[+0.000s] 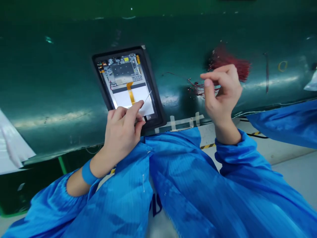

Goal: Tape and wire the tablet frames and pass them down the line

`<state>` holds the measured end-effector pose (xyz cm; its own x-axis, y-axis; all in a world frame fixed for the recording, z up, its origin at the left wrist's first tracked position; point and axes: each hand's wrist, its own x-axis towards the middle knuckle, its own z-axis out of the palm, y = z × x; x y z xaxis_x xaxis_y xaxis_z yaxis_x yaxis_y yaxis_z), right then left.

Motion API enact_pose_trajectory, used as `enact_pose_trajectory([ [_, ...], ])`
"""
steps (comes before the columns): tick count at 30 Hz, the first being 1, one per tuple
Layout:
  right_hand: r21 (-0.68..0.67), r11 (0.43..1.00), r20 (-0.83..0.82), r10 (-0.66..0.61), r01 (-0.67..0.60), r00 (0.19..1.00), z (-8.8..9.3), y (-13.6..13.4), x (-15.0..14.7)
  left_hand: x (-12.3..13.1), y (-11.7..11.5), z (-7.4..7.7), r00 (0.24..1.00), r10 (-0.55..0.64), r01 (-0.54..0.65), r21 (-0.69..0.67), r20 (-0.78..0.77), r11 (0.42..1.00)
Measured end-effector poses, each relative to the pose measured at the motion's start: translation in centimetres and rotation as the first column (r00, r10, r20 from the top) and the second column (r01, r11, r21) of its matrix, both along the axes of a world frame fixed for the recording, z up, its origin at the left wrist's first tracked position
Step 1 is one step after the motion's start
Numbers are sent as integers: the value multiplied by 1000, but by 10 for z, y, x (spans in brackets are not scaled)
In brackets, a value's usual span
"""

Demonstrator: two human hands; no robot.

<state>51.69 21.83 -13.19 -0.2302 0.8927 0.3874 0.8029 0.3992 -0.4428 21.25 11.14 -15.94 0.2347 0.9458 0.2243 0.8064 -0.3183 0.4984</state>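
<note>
An opened tablet [130, 94] lies in a black frame, its circuit board [123, 71] and an orange flat cable [130, 93] exposed. Over its lower part, my left hand [123, 127] is closed on a thin, pale, stick-like tool [148, 97] that points up and right. To the right, my right hand [221, 87] is raised with thumb and index finger pinched together; whether anything small is between them cannot be seen. Behind and below those fingers lie several thin dark red wires [198, 88]. A larger bundle of red wires [242, 68] is partly hidden by that hand.
The green, glossy work surface [61, 86] carries strips of pale tape [172, 123] along its near edge. On the right are a dark thin strip [266, 72] and a yellow ring [282, 66]. White sheets [12, 142] hang at the left edge. Blue cloth [289, 124] shows at right.
</note>
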Motion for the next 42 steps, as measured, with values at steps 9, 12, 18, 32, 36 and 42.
enact_pose_trajectory([
  [9, -195, 944, 207, 305, -266, 930, -31, 76, -58, 6, 2, 11, 998, 55, -59, 125, 36, 990],
  [12, -253, 925, 248, 343, -282, 906, -43, 82, -72, 4, 0, 18, 965, 173, -192, 80, 198, 978],
  [18, -216, 860, 211, 503, -462, 838, -28, 61, -69, 22, 18, 19, 781, 257, -197, -167, 568, 966],
  [32, -242, 772, -55, 594, -588, 802, -1, 6, -89, 28, 33, 21, 692, 284, -181, -222, 663, 958],
  [36, -390, 697, -273, 537, -602, 798, 13, 2, -92, 18, 24, 21, 934, 180, -215, 83, 310, 973],
  [42, -517, 539, -414, 523, -665, 745, 33, 1, -92, -10, 11, -1, 972, 101, -95, -42, 214, 995],
])
